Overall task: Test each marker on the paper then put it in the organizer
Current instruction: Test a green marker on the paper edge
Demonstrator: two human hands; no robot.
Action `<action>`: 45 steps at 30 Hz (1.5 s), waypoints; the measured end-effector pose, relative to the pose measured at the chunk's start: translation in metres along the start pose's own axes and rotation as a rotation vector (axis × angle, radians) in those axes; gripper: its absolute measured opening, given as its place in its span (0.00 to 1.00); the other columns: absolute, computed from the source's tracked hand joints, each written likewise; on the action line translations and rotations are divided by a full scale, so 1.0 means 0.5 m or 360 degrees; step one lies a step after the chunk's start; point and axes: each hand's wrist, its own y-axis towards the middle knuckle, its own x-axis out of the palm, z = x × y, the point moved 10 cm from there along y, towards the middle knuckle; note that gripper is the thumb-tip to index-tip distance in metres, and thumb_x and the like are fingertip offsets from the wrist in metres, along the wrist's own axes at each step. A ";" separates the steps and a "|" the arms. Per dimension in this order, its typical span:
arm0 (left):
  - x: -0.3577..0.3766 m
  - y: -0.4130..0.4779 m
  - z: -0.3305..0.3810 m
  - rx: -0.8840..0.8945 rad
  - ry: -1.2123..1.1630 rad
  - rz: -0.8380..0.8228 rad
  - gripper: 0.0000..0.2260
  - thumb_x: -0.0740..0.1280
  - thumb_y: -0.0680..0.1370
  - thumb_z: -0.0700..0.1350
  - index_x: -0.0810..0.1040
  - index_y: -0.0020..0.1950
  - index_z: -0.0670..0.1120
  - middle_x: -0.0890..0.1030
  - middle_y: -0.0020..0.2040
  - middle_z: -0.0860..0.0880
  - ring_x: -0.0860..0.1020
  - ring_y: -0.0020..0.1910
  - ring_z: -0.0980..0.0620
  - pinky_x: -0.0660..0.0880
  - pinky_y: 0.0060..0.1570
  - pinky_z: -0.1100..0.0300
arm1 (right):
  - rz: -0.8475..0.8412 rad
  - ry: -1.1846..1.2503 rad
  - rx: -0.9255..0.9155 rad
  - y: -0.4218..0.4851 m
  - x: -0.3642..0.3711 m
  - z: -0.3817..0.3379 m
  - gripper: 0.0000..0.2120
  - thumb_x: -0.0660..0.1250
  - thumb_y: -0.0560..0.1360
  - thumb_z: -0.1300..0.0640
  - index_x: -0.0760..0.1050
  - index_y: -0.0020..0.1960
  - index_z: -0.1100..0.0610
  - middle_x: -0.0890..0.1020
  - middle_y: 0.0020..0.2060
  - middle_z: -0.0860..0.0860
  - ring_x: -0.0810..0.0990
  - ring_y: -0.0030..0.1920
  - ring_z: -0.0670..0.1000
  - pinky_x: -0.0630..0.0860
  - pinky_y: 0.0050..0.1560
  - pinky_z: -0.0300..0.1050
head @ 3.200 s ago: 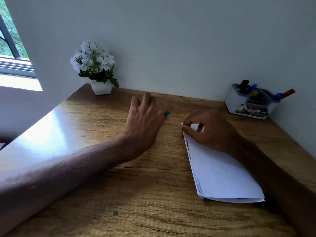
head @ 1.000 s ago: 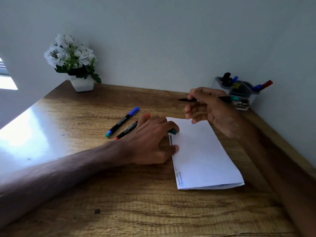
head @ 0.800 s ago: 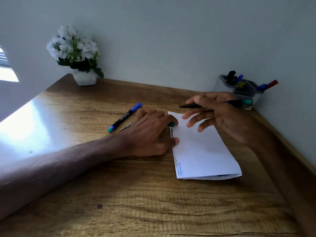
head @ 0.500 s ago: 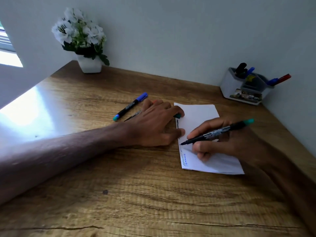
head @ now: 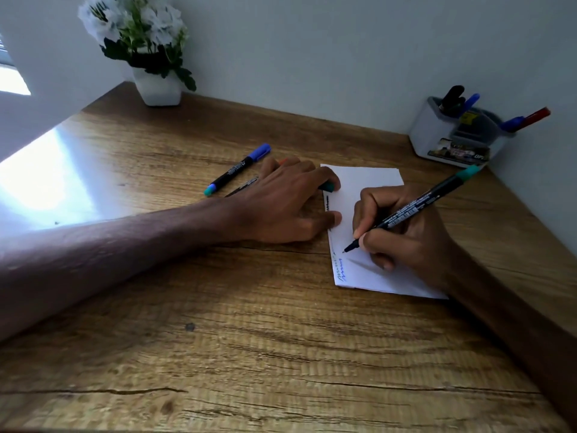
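Observation:
A folded white paper (head: 365, 182) lies on the wooden desk, with black, green and blue scribbles along its left edge. My right hand (head: 412, 242) grips an uncapped black marker with a green end (head: 415, 204), its tip touching the paper near the scribbles. My left hand (head: 281, 204) rests knuckles-up on the paper's left edge, and a green cap (head: 327, 186) sits between its fingers. A blue-capped marker (head: 237, 168) lies on the desk left of that hand. Another marker (head: 243, 187) with an orange cap is mostly hidden beneath it. The white organizer (head: 437, 132) stands at the back right.
The organizer holds black, blue and red markers and stands in the corner where the two walls meet. A white pot of white flowers (head: 157, 85) stands at the back left. Bare wooden desk (head: 249, 339) stretches toward me, with glare at the left.
My right hand carried the marker from up near the organizer down to the paper, where its tip now touches. My left hand stayed on the paper's edge.

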 end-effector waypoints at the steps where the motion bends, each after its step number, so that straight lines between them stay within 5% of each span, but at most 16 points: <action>1: 0.001 0.000 0.000 -0.0001 -0.0001 -0.0002 0.26 0.60 0.77 0.67 0.68 0.72 0.57 0.76 0.61 0.55 0.71 0.63 0.54 0.60 0.62 0.54 | -0.0008 -0.0005 -0.0005 0.000 0.001 0.000 0.06 0.68 0.66 0.62 0.75 0.36 0.66 0.75 0.28 0.63 0.71 0.19 0.49 0.68 0.24 0.36; 9: -0.002 -0.001 0.000 0.0009 -0.0015 0.0009 0.25 0.62 0.79 0.65 0.69 0.72 0.56 0.71 0.54 0.59 0.67 0.58 0.58 0.61 0.61 0.53 | -0.0030 -0.0126 -0.0054 0.001 0.007 -0.006 0.04 0.68 0.66 0.63 0.75 0.34 0.64 0.78 0.29 0.52 0.75 0.25 0.40 0.69 0.29 0.32; 21: 0.000 0.001 0.001 0.0007 -0.0017 -0.0016 0.26 0.61 0.78 0.66 0.69 0.72 0.56 0.70 0.53 0.59 0.67 0.56 0.58 0.59 0.59 0.55 | 0.0039 -0.0366 -0.0109 0.004 0.001 -0.013 0.08 0.69 0.66 0.58 0.78 0.34 0.63 0.80 0.31 0.53 0.78 0.31 0.52 0.72 0.31 0.41; 45: 0.001 0.003 0.000 0.0017 0.0005 -0.0010 0.26 0.61 0.78 0.66 0.69 0.72 0.56 0.69 0.53 0.60 0.67 0.56 0.58 0.60 0.60 0.54 | 0.0130 -0.0362 0.0007 0.002 -0.007 -0.009 0.04 0.70 0.67 0.67 0.78 0.36 0.68 0.80 0.30 0.59 0.74 0.25 0.44 0.69 0.26 0.34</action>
